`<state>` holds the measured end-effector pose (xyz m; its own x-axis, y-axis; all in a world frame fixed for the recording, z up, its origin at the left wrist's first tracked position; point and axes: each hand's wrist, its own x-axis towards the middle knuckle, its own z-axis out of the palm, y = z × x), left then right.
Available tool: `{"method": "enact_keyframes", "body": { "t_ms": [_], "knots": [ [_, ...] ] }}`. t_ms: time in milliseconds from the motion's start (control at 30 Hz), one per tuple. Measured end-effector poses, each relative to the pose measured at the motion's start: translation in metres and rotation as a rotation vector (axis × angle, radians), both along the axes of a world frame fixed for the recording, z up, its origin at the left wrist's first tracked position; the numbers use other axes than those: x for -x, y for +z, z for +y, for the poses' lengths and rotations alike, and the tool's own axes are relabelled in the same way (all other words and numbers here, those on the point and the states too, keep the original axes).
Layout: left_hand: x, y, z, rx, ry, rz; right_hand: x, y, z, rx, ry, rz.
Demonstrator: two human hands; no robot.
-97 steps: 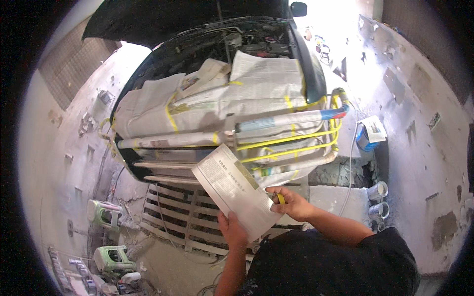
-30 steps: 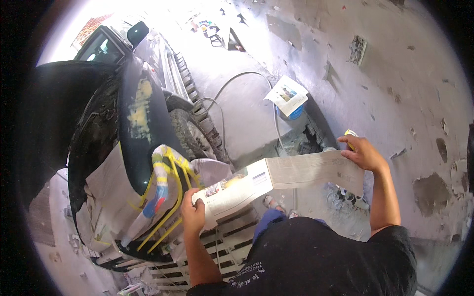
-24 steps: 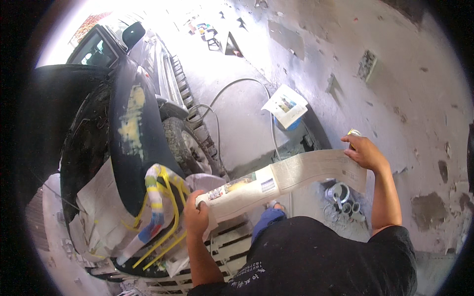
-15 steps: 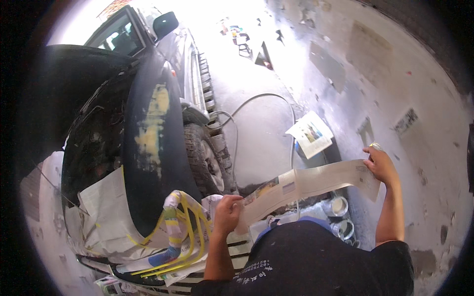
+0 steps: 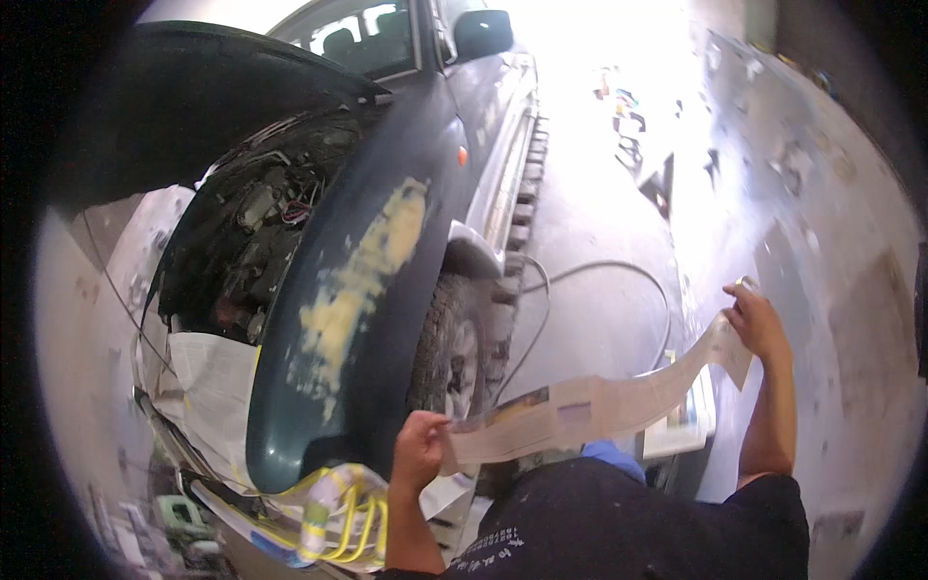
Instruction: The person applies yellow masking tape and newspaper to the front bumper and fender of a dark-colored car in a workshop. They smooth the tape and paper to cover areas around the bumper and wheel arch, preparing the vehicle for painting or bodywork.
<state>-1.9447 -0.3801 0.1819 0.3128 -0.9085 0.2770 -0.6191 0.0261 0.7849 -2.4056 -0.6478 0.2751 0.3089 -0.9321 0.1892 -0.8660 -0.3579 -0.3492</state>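
A long strip of newspaper stretches between my two hands and sags in the middle. My left hand is closed on its left end, near the front tyre of a dark green car. At the right, my right hand pinches the other end, raised higher than the left. A small pale, yellowish thing shows at the fingertips of that hand, too small to name. Left of the strip is the car's front fender, with a rough cream patch of filler on it.
The raised hood leaves the engine bay exposed. Newspaper sheets and yellow tape cover parts of the car's front. A hose loops over the floor. A scuffed grey wall runs along the right.
My view has swung left and nearer the car, so the fender sits closer to the middle. Both hands still hold the newspaper strip, which curves down more.
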Motion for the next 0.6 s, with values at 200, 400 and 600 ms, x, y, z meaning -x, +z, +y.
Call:
{"method": "enact_keyframes", "body": {
  "t_ms": [200, 400, 600],
  "knots": [
    [-0.002, 0.040, -0.059, -0.053, 0.365, -0.086, -0.067, 0.012, -0.186, 0.003, 0.202, -0.065],
    [0.002, 0.070, -0.066, 0.112, 0.618, 0.140, -0.154, 0.024, -0.299, 0.047, 0.415, -0.104],
    [-0.024, 0.075, -0.061, 0.000, 0.863, -0.286, -0.267, 0.031, -0.346, 0.142, 0.610, -0.111]
  ]
}}
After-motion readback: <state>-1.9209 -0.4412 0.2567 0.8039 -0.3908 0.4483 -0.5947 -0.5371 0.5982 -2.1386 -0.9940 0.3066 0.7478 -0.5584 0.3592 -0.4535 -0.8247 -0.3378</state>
